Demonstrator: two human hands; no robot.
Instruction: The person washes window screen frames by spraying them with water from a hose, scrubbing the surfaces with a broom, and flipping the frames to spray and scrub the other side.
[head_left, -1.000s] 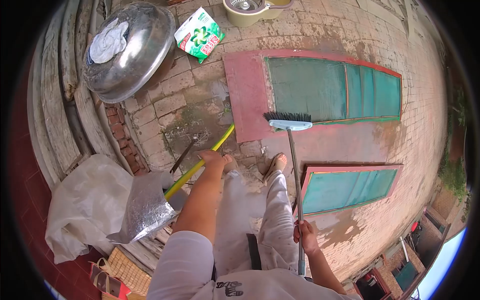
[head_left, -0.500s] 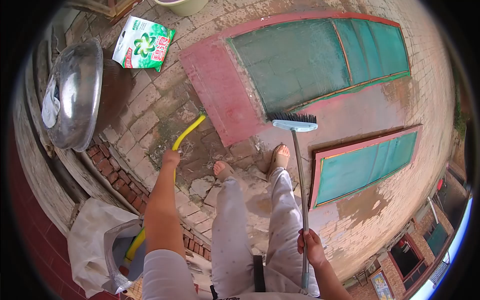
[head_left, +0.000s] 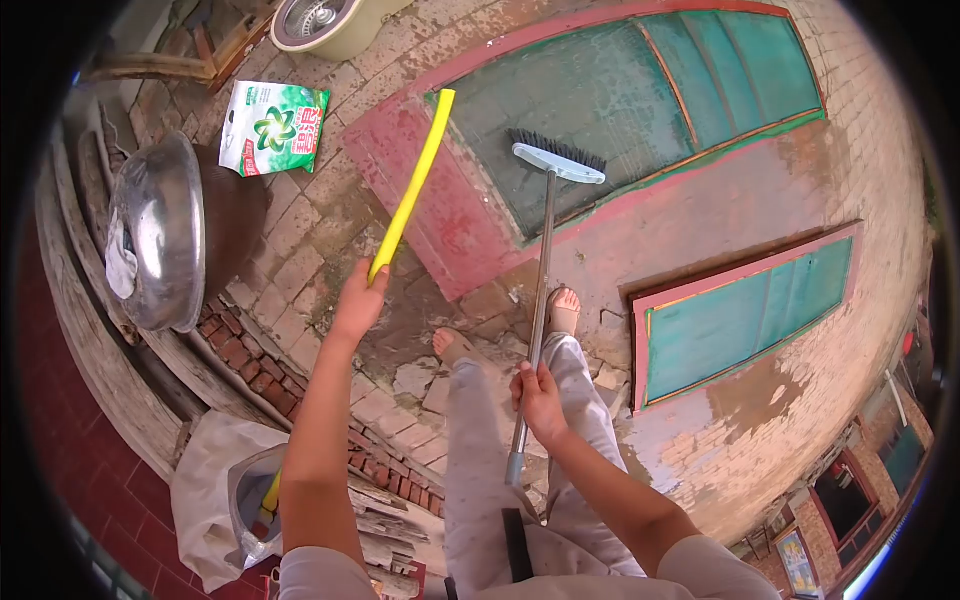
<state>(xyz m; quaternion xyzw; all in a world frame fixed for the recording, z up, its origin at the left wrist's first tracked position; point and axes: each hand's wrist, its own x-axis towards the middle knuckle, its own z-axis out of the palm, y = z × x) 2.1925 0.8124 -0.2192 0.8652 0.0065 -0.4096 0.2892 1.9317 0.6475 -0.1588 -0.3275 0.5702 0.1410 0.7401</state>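
My left hand (head_left: pixel 360 302) is closed round a yellow hose (head_left: pixel 414 185), whose free end points up over the door's red panel. In my right hand (head_left: pixel 541 402) is the metal handle of a long-handled scrub brush (head_left: pixel 559 163). The brush's light-blue head with dark bristles is over the green mesh of a red-framed screen door (head_left: pixel 590 90), which looks wet. I cannot tell whether the bristles touch the mesh. To the right, a smaller red-framed green screen (head_left: pixel 745 325) lies near my foot.
A green-and-white detergent bag (head_left: pixel 275 130) sits beside a large metal basin (head_left: pixel 175 235). At the top is a pale tub (head_left: pixel 325 25). Weathered wooden beams (head_left: pixel 90 330) and stacked bricks (head_left: pixel 240 365) line the left. A white sack (head_left: pixel 215 490) stands at lower left. The paving is partly wet.
My left hand has lifted the hose, so its end now points up over the door panel. My right hand has moved forward and left, carrying the brush head over the mesh. The door mesh looks wetter.
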